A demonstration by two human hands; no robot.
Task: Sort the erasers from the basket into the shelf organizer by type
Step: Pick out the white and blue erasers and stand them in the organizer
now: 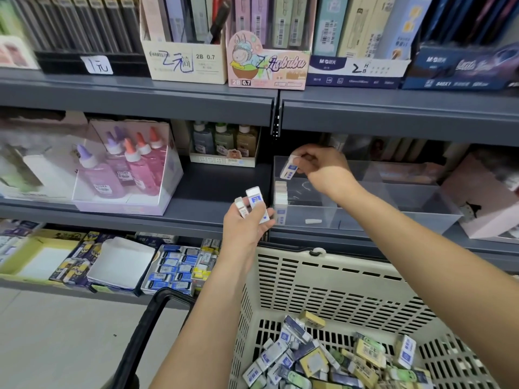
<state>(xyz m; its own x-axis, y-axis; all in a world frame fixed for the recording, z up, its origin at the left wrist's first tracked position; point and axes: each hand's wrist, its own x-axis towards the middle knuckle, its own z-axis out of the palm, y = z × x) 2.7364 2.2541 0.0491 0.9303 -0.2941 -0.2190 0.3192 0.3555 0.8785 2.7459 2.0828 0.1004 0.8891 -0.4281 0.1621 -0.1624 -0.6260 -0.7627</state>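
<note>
Loose erasers (323,357) in blue, yellow and green sleeves lay heaped in the cream basket (331,276) at the frame's five o'clock. From that heap toward twelve o'clock, the left hand (246,225) was curled round two blue-and-white erasers (254,202). Their ends stuck up past the fingers, just outside the clear shelf organizer (393,211). At one o'clock of that hand, the right hand (323,167) pinched a single blue-and-white eraser (289,169) between thumb and fingers, tilted above the organizer's leftmost compartment. A short stack of white erasers (280,196) stood against that compartment's left wall. Farther out, at nine o'clock of the organizer, pink glue bottles (123,169) sat in a clear case. Trays of boxed erasers (174,269) filled the shelf at seven o'clock.
</note>
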